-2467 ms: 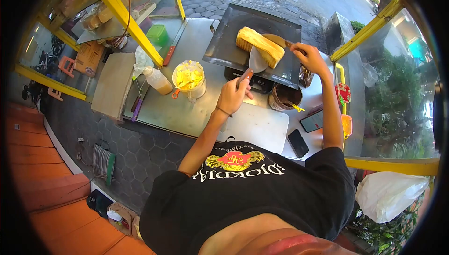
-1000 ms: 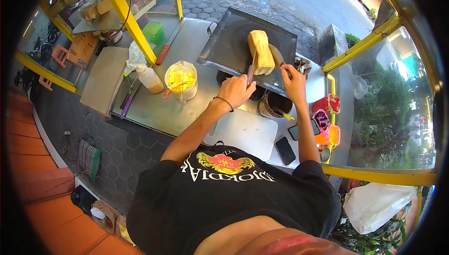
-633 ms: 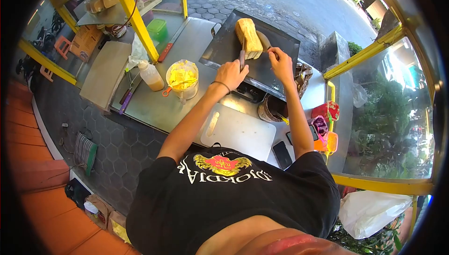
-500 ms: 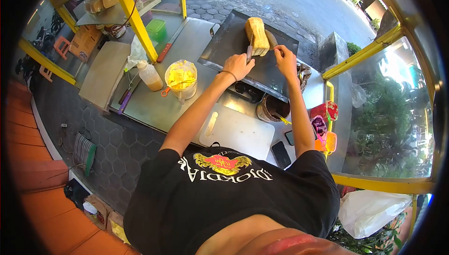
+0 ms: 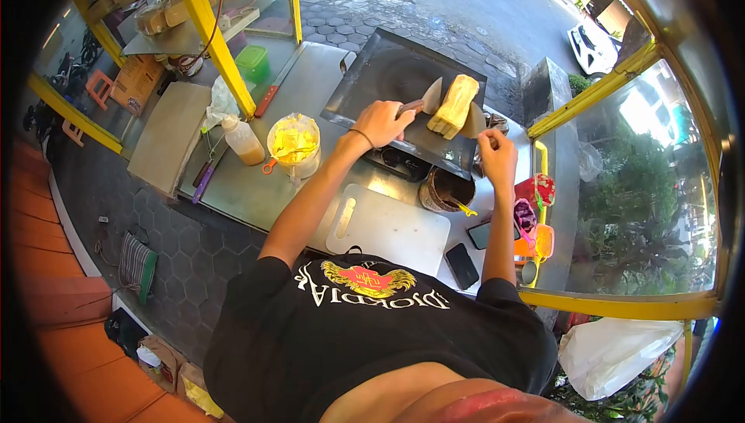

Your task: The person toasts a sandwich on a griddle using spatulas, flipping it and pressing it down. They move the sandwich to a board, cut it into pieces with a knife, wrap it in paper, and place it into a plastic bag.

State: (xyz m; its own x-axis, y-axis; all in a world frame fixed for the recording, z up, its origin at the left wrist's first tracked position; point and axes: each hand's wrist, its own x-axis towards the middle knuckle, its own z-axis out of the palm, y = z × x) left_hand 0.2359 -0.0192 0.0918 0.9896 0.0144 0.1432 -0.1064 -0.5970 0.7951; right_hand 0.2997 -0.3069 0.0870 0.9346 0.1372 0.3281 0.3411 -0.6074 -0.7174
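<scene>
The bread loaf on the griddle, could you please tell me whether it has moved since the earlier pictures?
Yes, the bread loaf has shifted toward the right edge of the griddle.

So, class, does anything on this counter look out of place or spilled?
Perhaps the two phones: lying between the white board and the orange tub, they seem odd where food is handled. No clear spill.

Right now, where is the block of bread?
In the head view, the block of bread is at the right side of the black griddle, between the spatula in the left hand and the second spatula in the right hand.
</scene>
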